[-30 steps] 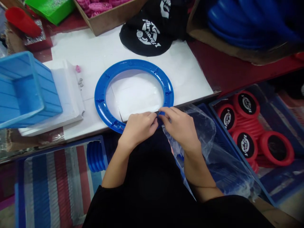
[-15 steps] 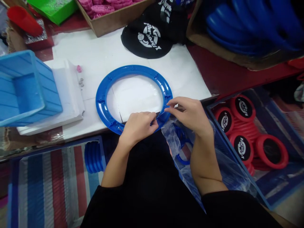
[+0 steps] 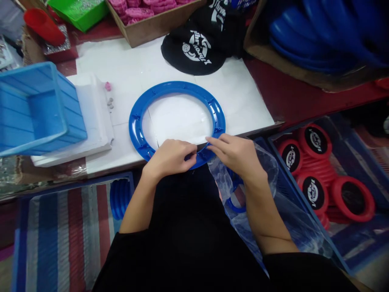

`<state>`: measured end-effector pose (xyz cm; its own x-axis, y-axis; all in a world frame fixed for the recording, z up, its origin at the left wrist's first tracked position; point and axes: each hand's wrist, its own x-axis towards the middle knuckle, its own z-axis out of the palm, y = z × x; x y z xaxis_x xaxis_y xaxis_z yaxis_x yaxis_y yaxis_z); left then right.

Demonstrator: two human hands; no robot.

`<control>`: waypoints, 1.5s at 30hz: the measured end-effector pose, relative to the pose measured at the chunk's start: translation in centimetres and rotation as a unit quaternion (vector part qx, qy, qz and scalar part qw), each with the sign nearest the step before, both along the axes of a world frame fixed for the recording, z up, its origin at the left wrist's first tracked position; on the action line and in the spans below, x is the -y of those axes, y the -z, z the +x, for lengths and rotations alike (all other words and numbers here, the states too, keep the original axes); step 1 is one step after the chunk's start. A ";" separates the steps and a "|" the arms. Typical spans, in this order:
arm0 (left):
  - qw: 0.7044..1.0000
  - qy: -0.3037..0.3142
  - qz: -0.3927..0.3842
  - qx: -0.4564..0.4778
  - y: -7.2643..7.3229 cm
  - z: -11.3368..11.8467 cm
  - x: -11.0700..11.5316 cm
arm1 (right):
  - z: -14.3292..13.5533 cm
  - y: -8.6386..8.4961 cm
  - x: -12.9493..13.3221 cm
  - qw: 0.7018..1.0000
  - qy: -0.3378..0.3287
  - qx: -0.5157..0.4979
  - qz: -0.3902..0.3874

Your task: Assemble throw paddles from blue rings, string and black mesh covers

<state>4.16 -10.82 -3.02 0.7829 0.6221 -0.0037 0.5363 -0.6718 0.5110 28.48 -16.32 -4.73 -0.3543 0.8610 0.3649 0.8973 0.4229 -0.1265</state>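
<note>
Blue ring [image 3: 179,86] lay on the surface [image 3: 243,97]. Left hand [image 3: 170,158] had a dark strip [image 3: 201,146] pinched at the ring's near edge; right hand [image 3: 238,152], farther off a moment earlier, was back beside it, couldn't tell if gripping. Looked like that spot was still being worked.

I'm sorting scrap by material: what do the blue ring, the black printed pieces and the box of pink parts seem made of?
Blue ring: likely glossy moulded plastic, given its bright highlights and ribs.
Black printed pieces: perhaps matte fabric; they look dull.
Box: apparently plain cardboard, brown and unshiny.
</note>
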 end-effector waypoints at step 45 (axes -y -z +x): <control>0.997 -0.068 -0.034 0.009 0.5 2.1 0.9 | -1.0 -1.4 0.5 0.969 0.133 -0.135 -0.156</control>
